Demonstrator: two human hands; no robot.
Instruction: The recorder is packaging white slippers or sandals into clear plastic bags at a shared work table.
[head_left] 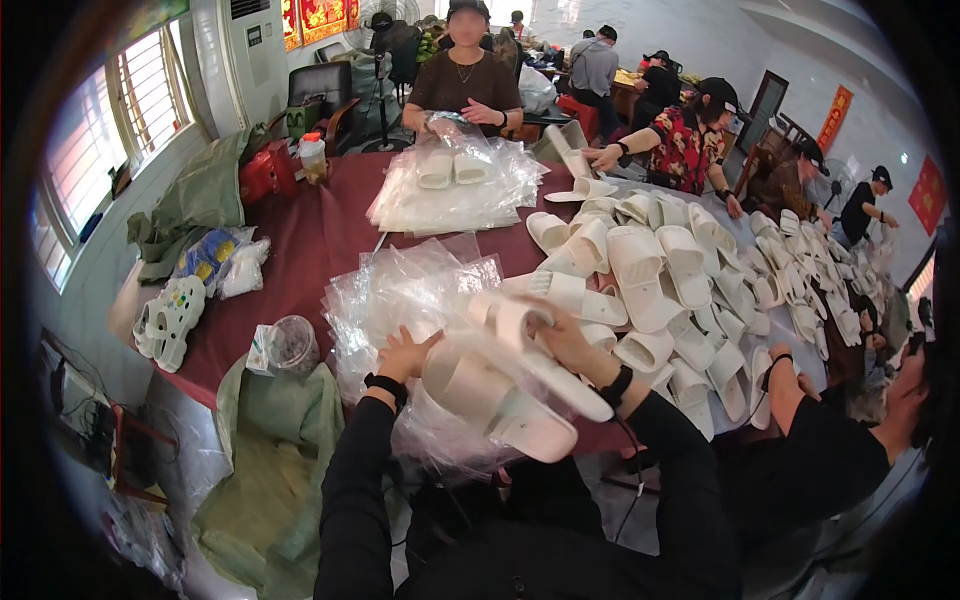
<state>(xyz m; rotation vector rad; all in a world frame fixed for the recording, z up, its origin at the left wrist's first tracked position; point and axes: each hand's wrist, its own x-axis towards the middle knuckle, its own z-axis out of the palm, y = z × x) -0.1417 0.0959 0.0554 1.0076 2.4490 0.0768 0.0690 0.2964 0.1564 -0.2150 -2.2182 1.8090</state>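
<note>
My left hand [404, 355] lies with its fingers spread on a pile of clear plastic bags [372, 300]. Beside its thumb is a white slide sandal [535, 425], tilted toward me, with clear film around and under it. My right hand [568, 345] grips another white slide sandal [575, 390] just to the right, its sole slanting down toward my right wrist. Motion blurs the upper end of that sandal, and some of my right fingers are hidden behind its strap. A large heap of loose white slides [640, 265] spreads over the table on my right.
Across the dark red table [300, 225], a person [465, 95] handles bagged slides [455, 168] on more bags. Another person's arm [790, 390] is at my right. Left are white clogs [172, 322], a clear tub [293, 345] and a green sack [270, 480].
</note>
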